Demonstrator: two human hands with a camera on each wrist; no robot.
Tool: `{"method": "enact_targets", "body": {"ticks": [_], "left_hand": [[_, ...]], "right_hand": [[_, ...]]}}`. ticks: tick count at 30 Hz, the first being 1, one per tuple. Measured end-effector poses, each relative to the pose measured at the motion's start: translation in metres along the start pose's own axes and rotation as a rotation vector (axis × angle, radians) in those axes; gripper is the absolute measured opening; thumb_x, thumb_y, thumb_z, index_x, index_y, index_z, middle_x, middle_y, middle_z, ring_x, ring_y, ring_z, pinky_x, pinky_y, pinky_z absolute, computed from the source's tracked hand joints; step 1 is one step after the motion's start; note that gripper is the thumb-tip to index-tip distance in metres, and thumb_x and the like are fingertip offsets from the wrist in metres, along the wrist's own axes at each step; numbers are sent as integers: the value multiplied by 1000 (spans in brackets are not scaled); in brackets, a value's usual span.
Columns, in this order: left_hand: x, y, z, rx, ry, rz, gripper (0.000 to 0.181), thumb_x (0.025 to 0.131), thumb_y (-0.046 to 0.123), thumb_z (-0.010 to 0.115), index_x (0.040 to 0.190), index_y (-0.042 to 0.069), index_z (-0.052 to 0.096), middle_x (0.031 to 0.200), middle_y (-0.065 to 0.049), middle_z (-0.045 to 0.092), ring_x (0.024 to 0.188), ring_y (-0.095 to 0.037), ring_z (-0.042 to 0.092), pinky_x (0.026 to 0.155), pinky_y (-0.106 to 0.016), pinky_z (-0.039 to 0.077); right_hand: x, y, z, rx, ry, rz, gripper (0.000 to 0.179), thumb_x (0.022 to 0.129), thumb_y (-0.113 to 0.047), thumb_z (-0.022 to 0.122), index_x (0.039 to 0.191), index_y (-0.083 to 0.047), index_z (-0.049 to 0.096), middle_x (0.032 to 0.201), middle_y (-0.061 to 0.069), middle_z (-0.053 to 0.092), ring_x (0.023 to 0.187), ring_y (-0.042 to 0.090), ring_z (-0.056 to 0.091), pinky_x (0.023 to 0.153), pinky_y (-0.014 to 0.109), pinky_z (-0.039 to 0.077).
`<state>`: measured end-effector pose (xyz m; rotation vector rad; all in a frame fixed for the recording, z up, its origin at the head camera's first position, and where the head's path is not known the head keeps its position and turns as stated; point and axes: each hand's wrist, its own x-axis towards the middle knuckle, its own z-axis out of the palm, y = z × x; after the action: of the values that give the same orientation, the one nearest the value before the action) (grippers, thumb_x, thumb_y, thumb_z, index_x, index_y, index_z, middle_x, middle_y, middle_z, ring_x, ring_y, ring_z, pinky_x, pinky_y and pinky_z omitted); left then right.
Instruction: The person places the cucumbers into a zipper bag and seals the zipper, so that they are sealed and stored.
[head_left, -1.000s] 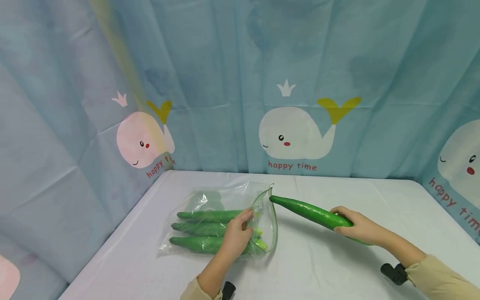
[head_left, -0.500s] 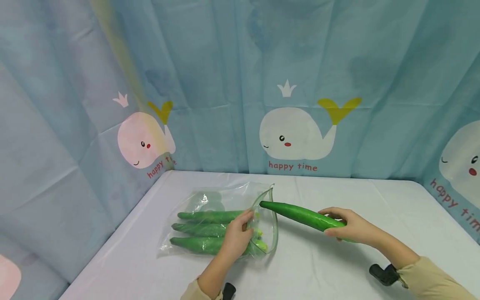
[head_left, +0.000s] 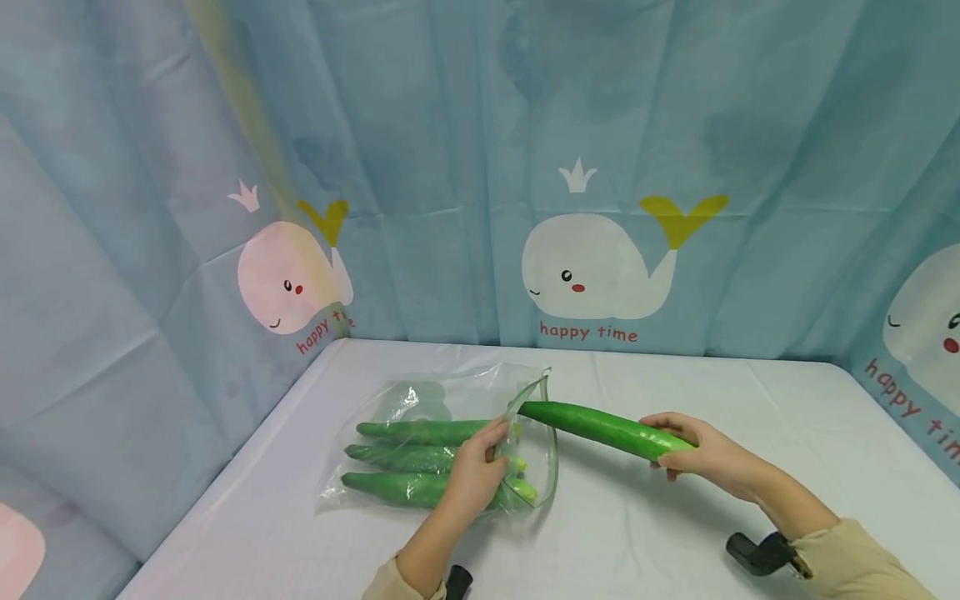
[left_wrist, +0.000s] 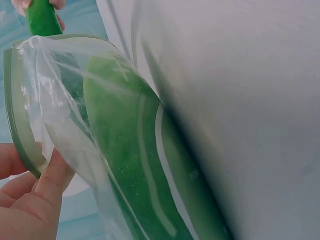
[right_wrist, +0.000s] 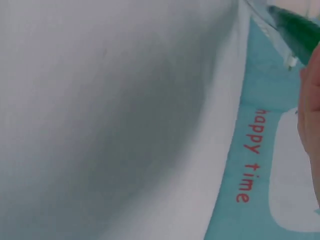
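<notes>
A clear zip bag (head_left: 465,392) lies on the table with its green-edged mouth facing right, and three cucumbers (head_left: 405,489) lie side by side inside it. My left hand (head_left: 474,467) pinches the bag's rim between thumb and fingers; the left wrist view shows the green zip edge (left_wrist: 17,125) in that grip. In my right hand (head_left: 705,450) is another long green cucumber (head_left: 600,423), gripped near its right end and slanting above the table. Its dark tip is at the bag's mouth, overlapping the rim in the head view.
The white-covered table (head_left: 637,533) runs back to a pale blue curtain (head_left: 435,167) printed with whales. Black wrist-camera mounts (head_left: 761,554) stick out by the beige sleeves (head_left: 855,554).
My right hand has moved left, bringing the cucumber's tip from just outside the rim into the bag's mouth. The left hand and the bag stay put.
</notes>
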<state>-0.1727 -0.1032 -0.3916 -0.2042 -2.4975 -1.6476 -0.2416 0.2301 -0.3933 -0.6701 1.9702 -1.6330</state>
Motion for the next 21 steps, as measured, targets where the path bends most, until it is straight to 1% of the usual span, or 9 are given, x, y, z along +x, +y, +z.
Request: {"method": "enact_targets", "body": {"ticks": [2,5,6,9,11,13,16,18,21], "left_hand": [[0,1,0,-4,-4,-6,45,85,-15,55,129,-17,51,143,-25,45,130,-43,42,105,-49,40],[-1,2,-1,-11,-3,-1,45,85,-14,56,129,-17,51,143,-25,45,131,-44,41,105,-49,40],[-1,2,-2,-12,-2,0,44,85,-14,56,129,-17,51,143,-25,45,131,-43,41,105,-49,40],[0,1,-1,-11,0,3,44,85,-15,56,128,-17,51,143,-25,45,131,-43,41,105,-49,41],[0,0,-1,-3,0,3,43,85,-14,56,128,-17,52,143,-24,45,131,-43,41,104,-49,41],[0,0,0,2,3,7,43,84,-15,56,127,-17,52,143,-25,46,130,-44,42,104,-49,41],[0,0,0,1,5,9,43,84,-15,56,127,-17,52,143,-25,45,130,-44,41,104,-49,41],[0,0,0,-3,7,4,44,84,-15,56,127,-17,52,143,-25,45,130,-45,41,104,-49,41],[0,0,1,-8,7,-6,44,84,-15,55,128,-17,52,144,-24,44,131,-44,41,104,-48,40]], "right_hand": [[1,2,0,50,23,-18,52,96,-7,55,136,16,32,117,14,52,95,25,62,78,36,58],[2,7,2,134,40,-56,41,99,-7,51,133,13,39,115,15,52,97,22,64,85,36,58],[3,9,3,162,48,-69,37,99,-6,50,131,10,43,115,15,51,97,22,65,87,36,57],[6,13,7,278,81,-80,25,100,-6,48,124,-6,55,117,14,49,98,22,66,90,36,56],[7,13,11,348,108,-77,22,101,-7,47,119,-14,59,118,14,49,97,21,66,92,36,55],[9,14,14,418,118,-82,24,102,-8,46,115,-19,62,118,13,49,97,20,66,92,35,54],[12,15,18,505,120,-96,27,104,-9,43,113,-20,65,116,9,52,98,19,65,92,33,55],[15,16,21,571,114,-108,27,105,-11,40,112,-18,65,115,8,53,99,19,64,92,33,55],[21,15,27,672,114,-102,25,106,-16,39,109,-13,63,112,9,54,100,20,64,92,32,54]]}}
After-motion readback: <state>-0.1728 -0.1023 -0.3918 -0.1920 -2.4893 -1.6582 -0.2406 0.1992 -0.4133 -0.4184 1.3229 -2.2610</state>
